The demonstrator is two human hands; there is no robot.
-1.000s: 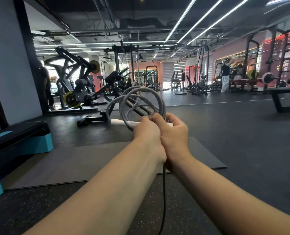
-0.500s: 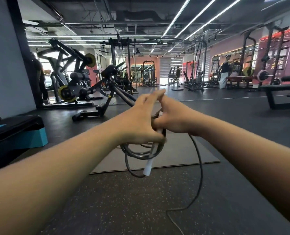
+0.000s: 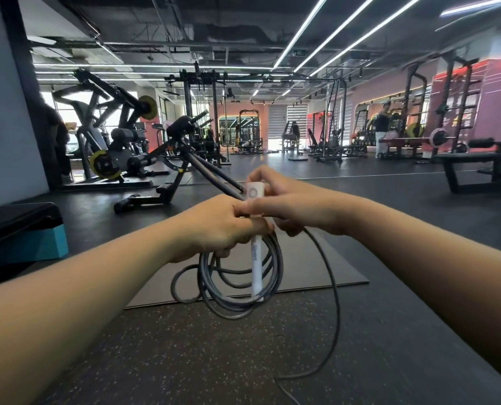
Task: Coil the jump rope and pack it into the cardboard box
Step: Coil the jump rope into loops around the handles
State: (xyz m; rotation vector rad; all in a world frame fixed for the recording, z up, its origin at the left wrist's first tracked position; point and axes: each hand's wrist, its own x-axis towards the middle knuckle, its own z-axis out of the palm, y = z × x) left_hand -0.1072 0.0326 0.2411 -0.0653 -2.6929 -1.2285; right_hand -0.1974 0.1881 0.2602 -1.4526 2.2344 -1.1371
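The grey jump rope point(image 3: 237, 305) hangs in several loops below my left hand point(image 3: 217, 229), which grips the bundle at its top. A white handle point(image 3: 256, 267) dangles through the loops. My right hand point(image 3: 287, 206) pinches a second white handle point(image 3: 255, 192) just above and touching my left fingers. From under the right hand a loose length of rope point(image 3: 335, 314) curves down to the floor. No cardboard box is in view.
A grey mat point(image 3: 316, 270) lies on the black speckled floor ahead. A black and teal step platform point(image 3: 24, 232) sits at left. Weight machines point(image 3: 120, 147), a bench point(image 3: 483, 168) at right and racks fill the hall; people stand far back.
The coil, held upright above my hands a second ago, has flipped down and hangs below them. My right hand has shifted up onto the second handle, and the loose tail swings out to the right.
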